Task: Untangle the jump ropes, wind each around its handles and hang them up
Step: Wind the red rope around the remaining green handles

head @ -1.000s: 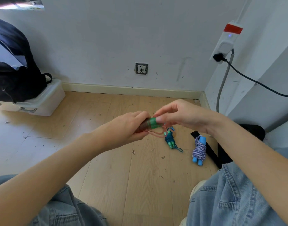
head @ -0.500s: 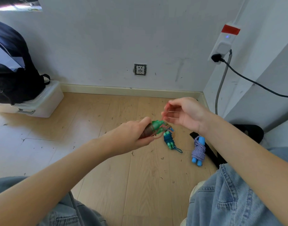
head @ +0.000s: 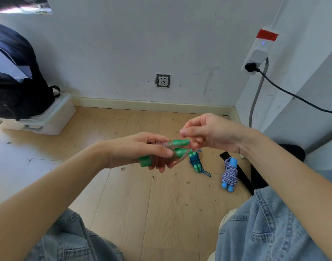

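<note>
Where the wood floor (head: 123, 194) meets the white wall (head: 123, 44) sits a socket (head: 163, 80), with a backpack (head: 16, 76) on a plastic box (head: 54, 117) at left. Above the floor, the left hand (head: 140, 153) grips the green handles (head: 178, 147), clear rope wound round them; the right hand (head: 210, 132) pinches its end. Two wound ropes, teal (head: 196, 162) and blue (head: 229, 173), lie beyond.

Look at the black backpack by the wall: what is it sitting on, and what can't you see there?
The black backpack rests on a white plastic storage box with a latched lid. The box's front and one end show; the backpack covers most of its lid, and its contents cannot be seen.
</note>
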A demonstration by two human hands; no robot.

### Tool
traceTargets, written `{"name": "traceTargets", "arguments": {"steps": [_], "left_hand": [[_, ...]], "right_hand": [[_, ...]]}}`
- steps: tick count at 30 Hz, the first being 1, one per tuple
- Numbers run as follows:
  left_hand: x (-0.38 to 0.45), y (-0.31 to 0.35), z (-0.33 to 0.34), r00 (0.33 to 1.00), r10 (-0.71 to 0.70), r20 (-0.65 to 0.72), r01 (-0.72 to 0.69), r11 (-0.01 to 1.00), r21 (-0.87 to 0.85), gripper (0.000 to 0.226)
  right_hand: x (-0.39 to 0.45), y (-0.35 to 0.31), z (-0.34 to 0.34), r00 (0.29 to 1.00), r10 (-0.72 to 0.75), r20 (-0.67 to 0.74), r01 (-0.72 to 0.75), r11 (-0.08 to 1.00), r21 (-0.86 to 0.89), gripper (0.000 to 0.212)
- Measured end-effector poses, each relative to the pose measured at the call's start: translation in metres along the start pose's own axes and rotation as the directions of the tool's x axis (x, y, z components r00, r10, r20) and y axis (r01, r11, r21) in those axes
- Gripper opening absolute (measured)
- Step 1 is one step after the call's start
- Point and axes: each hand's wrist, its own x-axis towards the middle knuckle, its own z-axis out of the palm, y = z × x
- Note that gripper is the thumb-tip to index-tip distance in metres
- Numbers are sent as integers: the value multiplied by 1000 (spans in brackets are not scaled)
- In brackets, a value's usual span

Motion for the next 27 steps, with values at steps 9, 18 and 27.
{"name": "traceTargets", "arguments": {"steps": [9, 18, 27], "left_hand": [[13, 0, 11, 994, 2, -110, 11, 993, 115, 28], [19, -8, -2, 909, -159, -386, 46, 957, -286, 41], [5, -8, 0, 969, -227, -101, 211, 966, -148, 53]], "right_hand": [[18, 16, 12, 803, -72, -592, 91, 996, 2, 16], [25, 11, 9, 882, -138, -451, 319, 878, 356, 12], [15, 12, 13, 923, -264, -280, 114, 882, -456, 18]]}}
